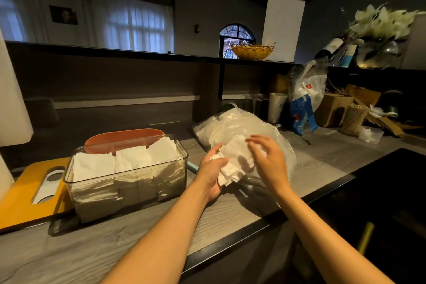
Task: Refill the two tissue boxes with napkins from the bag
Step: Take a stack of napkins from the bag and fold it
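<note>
Clear tissue box (129,182) full of white napkins (129,159)

The left hand (211,169) is cupping a stack of napkins (232,163) from below, its fingers (215,150) curling up the stack's left edge. The right hand (268,157) is hovering just over the stack's right side, fingers (254,142) spread and bent; whether they are touching the napkins is unclear. Right behind and under both sets of fingers, the bag (232,122) is lying on the table (322,161). Left of the left fingers, the clear box (129,182) is sitting packed with napkins, an orange box (124,136) just behind it and a yellow lid (25,196) lying beside it farther left.
</note>
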`<state>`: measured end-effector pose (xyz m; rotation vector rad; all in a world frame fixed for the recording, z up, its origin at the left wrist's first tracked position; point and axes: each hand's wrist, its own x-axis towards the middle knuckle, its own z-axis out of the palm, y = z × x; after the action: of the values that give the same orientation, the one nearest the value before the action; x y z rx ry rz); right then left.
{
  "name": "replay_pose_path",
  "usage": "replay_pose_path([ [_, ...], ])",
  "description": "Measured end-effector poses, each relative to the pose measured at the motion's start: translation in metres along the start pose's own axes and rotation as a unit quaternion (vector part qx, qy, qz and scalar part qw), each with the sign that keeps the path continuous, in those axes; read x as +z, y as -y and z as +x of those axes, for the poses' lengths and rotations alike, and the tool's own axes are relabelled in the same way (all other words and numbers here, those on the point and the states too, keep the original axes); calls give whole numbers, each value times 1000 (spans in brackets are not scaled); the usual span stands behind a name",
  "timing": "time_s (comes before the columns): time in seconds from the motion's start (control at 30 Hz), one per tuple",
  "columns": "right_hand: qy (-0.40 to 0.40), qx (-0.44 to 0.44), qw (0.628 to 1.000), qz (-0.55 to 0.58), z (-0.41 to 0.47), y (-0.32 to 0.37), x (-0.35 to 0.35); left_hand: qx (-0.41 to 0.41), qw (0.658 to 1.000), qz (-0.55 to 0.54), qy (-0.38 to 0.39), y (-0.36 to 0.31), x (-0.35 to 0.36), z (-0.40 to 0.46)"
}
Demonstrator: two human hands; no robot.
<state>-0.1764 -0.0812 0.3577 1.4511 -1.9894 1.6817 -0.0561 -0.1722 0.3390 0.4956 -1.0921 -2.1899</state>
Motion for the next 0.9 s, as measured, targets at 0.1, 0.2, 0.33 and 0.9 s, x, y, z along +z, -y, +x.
replay_pose_path([
  [0.1,-21,138,984,107,17,16,-13,26,997,26,66,-5,2,-5],
  [0.2,126,280,924,228,27,28,-28,26,992,24,122,-6,4,-11],
  [0.33,248,335,876,245,34,30,-43,28,991,36,128,-7,3,-10],
  [0.9,-2,194,972,135,39,23,-30,-15,999,39,-19,-3,1,-2],
])
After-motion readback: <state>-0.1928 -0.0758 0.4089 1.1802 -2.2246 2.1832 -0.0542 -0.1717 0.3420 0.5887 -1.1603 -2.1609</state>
